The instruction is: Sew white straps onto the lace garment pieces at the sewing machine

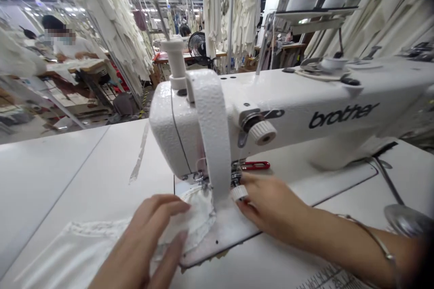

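Hands (145,239) (271,205) press white fabric (196,216) under sewing machine (271,108).

The sewing machine (305,104) arm reads "brother" in black.

I'm looking at a garment factory: a Brother sewing machine (271,113) up front (industrial type), pale garments (118,31) racked everywhere behind.

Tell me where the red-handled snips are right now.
The red-handled snips lie on the sewing machine bed, just behind the right hand.
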Demonstrator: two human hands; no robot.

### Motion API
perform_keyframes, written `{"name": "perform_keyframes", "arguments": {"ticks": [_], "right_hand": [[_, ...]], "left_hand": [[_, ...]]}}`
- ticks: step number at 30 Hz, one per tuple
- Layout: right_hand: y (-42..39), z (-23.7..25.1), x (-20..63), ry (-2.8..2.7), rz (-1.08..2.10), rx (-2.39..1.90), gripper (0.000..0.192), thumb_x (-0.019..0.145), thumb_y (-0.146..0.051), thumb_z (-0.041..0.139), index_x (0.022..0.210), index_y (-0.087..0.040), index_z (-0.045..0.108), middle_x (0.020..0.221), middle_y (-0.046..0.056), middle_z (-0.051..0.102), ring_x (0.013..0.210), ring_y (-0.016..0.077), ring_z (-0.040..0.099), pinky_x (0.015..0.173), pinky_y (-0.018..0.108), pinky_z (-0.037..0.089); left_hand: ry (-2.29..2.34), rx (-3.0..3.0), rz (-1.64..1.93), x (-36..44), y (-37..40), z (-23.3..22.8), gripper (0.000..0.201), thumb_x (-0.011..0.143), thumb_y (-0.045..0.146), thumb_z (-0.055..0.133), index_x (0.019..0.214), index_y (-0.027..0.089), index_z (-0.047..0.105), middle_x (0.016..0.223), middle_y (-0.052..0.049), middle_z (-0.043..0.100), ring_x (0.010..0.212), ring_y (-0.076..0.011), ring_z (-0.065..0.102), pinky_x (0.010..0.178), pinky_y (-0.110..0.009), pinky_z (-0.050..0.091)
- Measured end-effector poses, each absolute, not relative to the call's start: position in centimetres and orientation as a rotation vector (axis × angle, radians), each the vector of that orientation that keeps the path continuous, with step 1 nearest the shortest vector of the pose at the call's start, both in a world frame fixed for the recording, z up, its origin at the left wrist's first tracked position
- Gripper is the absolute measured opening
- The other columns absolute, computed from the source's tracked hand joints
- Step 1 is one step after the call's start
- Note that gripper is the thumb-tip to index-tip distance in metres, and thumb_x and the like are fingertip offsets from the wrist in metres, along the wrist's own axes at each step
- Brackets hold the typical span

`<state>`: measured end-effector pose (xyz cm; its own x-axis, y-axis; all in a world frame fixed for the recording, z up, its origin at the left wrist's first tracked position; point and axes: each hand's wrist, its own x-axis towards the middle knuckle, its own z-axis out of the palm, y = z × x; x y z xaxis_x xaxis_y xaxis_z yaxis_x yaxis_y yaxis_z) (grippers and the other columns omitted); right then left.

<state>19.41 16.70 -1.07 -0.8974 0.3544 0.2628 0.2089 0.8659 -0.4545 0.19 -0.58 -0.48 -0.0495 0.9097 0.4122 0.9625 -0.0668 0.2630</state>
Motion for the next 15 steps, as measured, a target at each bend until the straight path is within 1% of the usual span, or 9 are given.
{"name": "perform_keyframes", "arguments": {"ticks": [2, 4, 5, 6, 8, 10, 11, 13, 15], "right_hand": [[16.0, -1.6, 19.6, -2.752, 0.224, -0.148, 0.022, 0.09, -0.013, 0.045, 0.105, -0.016, 0.061, 0.086, 0.004, 0.069, 0.061, 0.0152, 0.057, 0.046, 0.028, 0.029], [15.4, -2.3, 18.9, -2.746, 0.022, 0.032, 0.026, 0.091, -0.011, 0.046, 0.113, -0.014, 0.057, 0.091, 0.005, 0.07, 0.065, 0.0161, 0.059, 0.045, 0.032, 0.024], [15.2, -2.7, 18.4, -2.719, -0.024, 0.058, 0.025, 0.09, -0.011, 0.047, 0.113, -0.014, 0.058, 0.09, 0.005, 0.071, 0.066, 0.0164, 0.059, 0.045, 0.033, 0.023], [15.0, -3.1, 17.9, -2.676, -0.031, 0.04, 0.021, 0.09, -0.012, 0.048, 0.108, -0.014, 0.059, 0.086, 0.004, 0.071, 0.066, 0.0163, 0.059, 0.046, 0.033, 0.023], [14.8, -3.7, 17.2, -2.557, 0.034, -0.043, 0.015, 0.092, -0.016, 0.047, 0.096, -0.016, 0.062, 0.078, 0.002, 0.069, 0.063, 0.0154, 0.058, 0.047, 0.033, 0.024], [14.7, -4.1, 17.1, -2.449, 0.122, -0.106, 0.02, 0.094, -0.02, 0.044, 0.09, -0.018, 0.063, 0.073, 0.001, 0.068, 0.06, 0.0147, 0.056, 0.049, 0.033, 0.026], [14.6, -4.1, 17.2, -2.43, 0.154, -0.119, 0.021, 0.095, -0.019, 0.043, 0.089, -0.018, 0.063, 0.071, 0.001, 0.067, 0.058, 0.0144, 0.055, 0.049, 0.033, 0.027], [14.5, -3.8, 17.6, -2.466, 0.176, -0.094, 0.019, 0.092, -0.016, 0.046, 0.083, -0.018, 0.063, 0.068, -0.001, 0.065, 0.054, 0.0142, 0.053, 0.047, 0.033, 0.027], [14.3, -3.3, 18.1, -2.565, 0.137, -0.049, 0.012, 0.085, -0.01, 0.053, 0.08, -0.018, 0.061, 0.068, -0.001, 0.065, 0.055, 0.0142, 0.053, 0.045, 0.032, 0.025]], "left_hand": [[-1.977, -2.098, -0.711, 1.5, -0.7, -1.1, 0.035, 0.092, 0.038, 0.049, 0.123, 0.023, 0.046, 0.117, -0.008, 0.059, 0.104, -0.0203, 0.063, 0.08, -0.027, 0.058], [-1.979, -2.063, -0.687, 2.7, 0.0, -1.8, 0.046, 0.088, 0.044, 0.055, 0.123, 0.018, 0.043, 0.113, -0.012, 0.059, 0.102, -0.0249, 0.063, 0.08, -0.034, 0.059], [-1.997, -2.031, -0.682, 3.1, 0.5, -2.0, 0.05, 0.085, 0.047, 0.057, 0.121, 0.016, 0.042, 0.111, -0.013, 0.059, 0.1, -0.0271, 0.063, 0.077, -0.038, 0.06], [-2.013, -2.001, -0.683, 3.4, 1.0, -2.1, 0.052, 0.084, 0.049, 0.059, 0.118, 0.014, 0.042, 0.107, -0.014, 0.058, 0.097, -0.0284, 0.063, 0.074, -0.04, 0.06], [-1.982, -1.967, -0.677, 3.6, 1.9, -2.1, 0.042, 0.086, 0.045, 0.056, 0.111, 0.014, 0.044, 0.1, -0.013, 0.058, 0.091, -0.0283, 0.062, 0.069, -0.041, 0.059], [-1.824, -1.979, -0.614, 3.3, 2.4, -1.8, 0.021, 0.094, 0.032, 0.044, 0.105, 0.014, 0.046, 0.094, -0.011, 0.058, 0.085, -0.0262, 0.061, 0.067, -0.039, 0.056], [-1.736, -1.993, -0.554, 3.0, 2.5, -1.7, 0.017, 0.096, 0.025, 0.035, 0.103, 0.015, 0.048, 0.091, -0.011, 0.059, 0.082, -0.0252, 0.06, 0.066, -0.038, 0.055], [-1.606, -2.036, -0.431, 2.0, 2.4, -1.4, 0.028, 0.099, 0.016, 0.023, 0.098, 0.016, 0.051, 0.086, -0.009, 0.06, 0.075, -0.023, 0.058, 0.063, -0.035, 0.052], [-1.541, -2.13, -0.357, 0.9, 2.2, -1.3, 0.035, 0.1, 0.016, 0.02, 0.098, 0.018, 0.055, 0.083, -0.007, 0.061, 0.072, -0.021, 0.057, 0.06, -0.031, 0.049]]}}
